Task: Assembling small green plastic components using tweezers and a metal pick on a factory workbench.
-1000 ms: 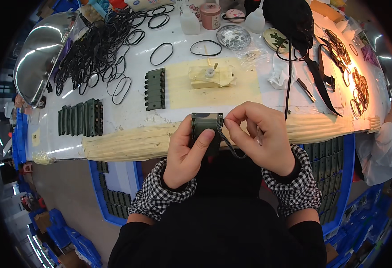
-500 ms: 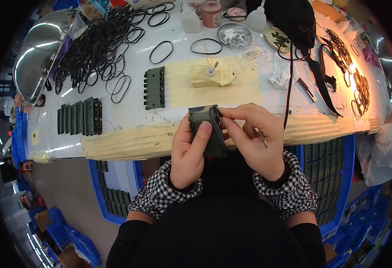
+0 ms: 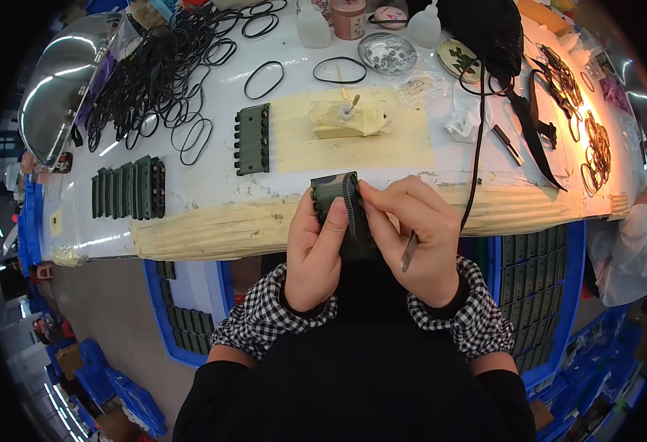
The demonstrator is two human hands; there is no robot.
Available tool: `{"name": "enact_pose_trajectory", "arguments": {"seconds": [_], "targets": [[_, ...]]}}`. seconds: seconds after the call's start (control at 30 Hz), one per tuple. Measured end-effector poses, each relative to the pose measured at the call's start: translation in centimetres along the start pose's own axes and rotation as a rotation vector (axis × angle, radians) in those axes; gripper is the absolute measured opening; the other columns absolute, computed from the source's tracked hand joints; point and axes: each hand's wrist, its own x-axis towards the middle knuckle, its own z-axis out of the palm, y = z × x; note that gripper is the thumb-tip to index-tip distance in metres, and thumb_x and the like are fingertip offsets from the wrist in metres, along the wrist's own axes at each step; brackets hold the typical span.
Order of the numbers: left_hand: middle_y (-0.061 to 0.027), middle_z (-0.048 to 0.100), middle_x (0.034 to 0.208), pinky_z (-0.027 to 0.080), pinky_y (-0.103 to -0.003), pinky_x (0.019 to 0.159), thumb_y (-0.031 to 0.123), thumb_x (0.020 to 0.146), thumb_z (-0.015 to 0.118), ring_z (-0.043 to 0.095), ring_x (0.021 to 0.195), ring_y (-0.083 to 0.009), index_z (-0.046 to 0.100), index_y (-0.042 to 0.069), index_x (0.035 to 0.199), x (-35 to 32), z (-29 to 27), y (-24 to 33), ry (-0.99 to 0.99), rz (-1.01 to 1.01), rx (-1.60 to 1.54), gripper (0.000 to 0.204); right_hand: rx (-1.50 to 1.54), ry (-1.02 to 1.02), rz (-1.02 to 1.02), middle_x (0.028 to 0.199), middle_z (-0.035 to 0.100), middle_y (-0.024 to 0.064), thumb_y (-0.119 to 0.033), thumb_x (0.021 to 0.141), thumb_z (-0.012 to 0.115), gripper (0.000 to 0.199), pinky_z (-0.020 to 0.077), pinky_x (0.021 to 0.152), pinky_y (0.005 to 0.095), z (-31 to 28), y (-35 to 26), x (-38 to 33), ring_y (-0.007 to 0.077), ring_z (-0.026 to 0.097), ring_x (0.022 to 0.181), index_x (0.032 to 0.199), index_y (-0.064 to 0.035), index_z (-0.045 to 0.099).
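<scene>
A dark green toy tank hull point(image 3: 326, 191) is held at the table's front edge, with my left hand point(image 3: 312, 258) closed around it and the thumb pressed on its face. A black ribbed rubber track point(image 3: 351, 208) runs along the hull's right side. My right hand point(image 3: 425, 239) pinches the track's upper end between thumb and forefinger. A slim metal tool point(image 3: 410, 252), its kind not clear, is tucked in that hand and sticks out below the fingers. The hull's lower end lies in shadow.
Green hulls stand left of centre point(image 3: 253, 138) and in a row at far left point(image 3: 128, 188). A tangle of black rubber loops point(image 3: 158, 81) fills the back left. Behind my hands sits a taped block point(image 3: 349, 119). Blue trays point(image 3: 575, 295) flank my lap; a black cord point(image 3: 478, 147) hangs at right.
The track now lies closer along the hull's side. My right hand has turned, so more of the metal tool shows, pointing down toward me.
</scene>
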Motion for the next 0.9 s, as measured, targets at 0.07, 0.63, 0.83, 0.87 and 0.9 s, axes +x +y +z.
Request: {"name": "enact_pose_trajectory", "arguments": {"seconds": [0.07, 0.63, 0.83, 0.87, 0.9], "targets": [[-0.0055, 0.06, 0.11, 0.048, -0.025, 0.085, 0.015, 0.102, 0.042, 0.057, 0.097, -0.0089, 0.048, 0.0, 0.123, 0.2, 0.4, 0.1, 0.056, -0.008, -0.028, 0.027, 0.054, 0.017, 0.033, 0.078, 0.06, 0.0036, 0.006, 0.08, 0.066, 0.022, 0.0346, 0.046, 0.0198, 0.2, 0.2, -0.1, 0.0056, 0.047, 0.053, 0.1, -0.001, 0.069], [-0.0066, 0.058, 0.119, 0.047, -0.029, 0.092, 0.017, 0.101, 0.043, 0.057, 0.108, -0.0131, 0.047, 0.003, 0.123, 0.4, -1.4, -0.2, -0.016, 0.03, -0.057, 0.026, 0.09, -0.126, 0.004, 0.09, 0.047, 0.0026, 0.014, 0.083, 0.056, 0.041, 0.0347, 0.051, 0.0172, 0.4, 0.3, -0.5, 0.0035, 0.044, 0.06, 0.119, -0.0032, 0.064], [-0.0094, 0.058, 0.117, 0.046, -0.027, 0.092, 0.013, 0.1, 0.045, 0.056, 0.108, -0.0134, 0.046, 0.0, 0.124, 1.0, -0.7, 1.8, -0.035, -0.04, 0.012, 0.027, 0.038, -0.07, -0.005, 0.085, 0.049, 0.004, 0.006, 0.083, 0.063, 0.034, 0.0369, 0.05, 0.022, 0.3, 0.2, -0.4, 0.0076, 0.044, 0.056, 0.116, -0.0047, 0.065], [-0.0098, 0.059, 0.117, 0.046, -0.027, 0.092, 0.012, 0.099, 0.046, 0.057, 0.108, -0.0139, 0.047, 0.0, 0.123, 1.1, -0.8, 2.1, -0.037, -0.041, 0.042, 0.027, 0.016, -0.054, -0.012, 0.083, 0.049, 0.0037, 0.003, 0.084, 0.063, 0.028, 0.036, 0.05, 0.022, -0.1, -0.1, -0.1, 0.0079, 0.043, 0.056, 0.111, -0.0035, 0.066], [-0.0096, 0.06, 0.114, 0.047, -0.027, 0.09, 0.011, 0.099, 0.047, 0.058, 0.105, -0.014, 0.047, -0.001, 0.123, 1.1, -0.9, 2.1, -0.051, 0.0, 0.098, 0.027, -0.006, -0.044, -0.021, 0.08, 0.049, 0.0035, 0.001, 0.085, 0.063, 0.022, 0.0351, 0.05, 0.0219, -0.7, -0.4, 0.1, 0.0081, 0.043, 0.056, 0.107, -0.0022, 0.066]]}}
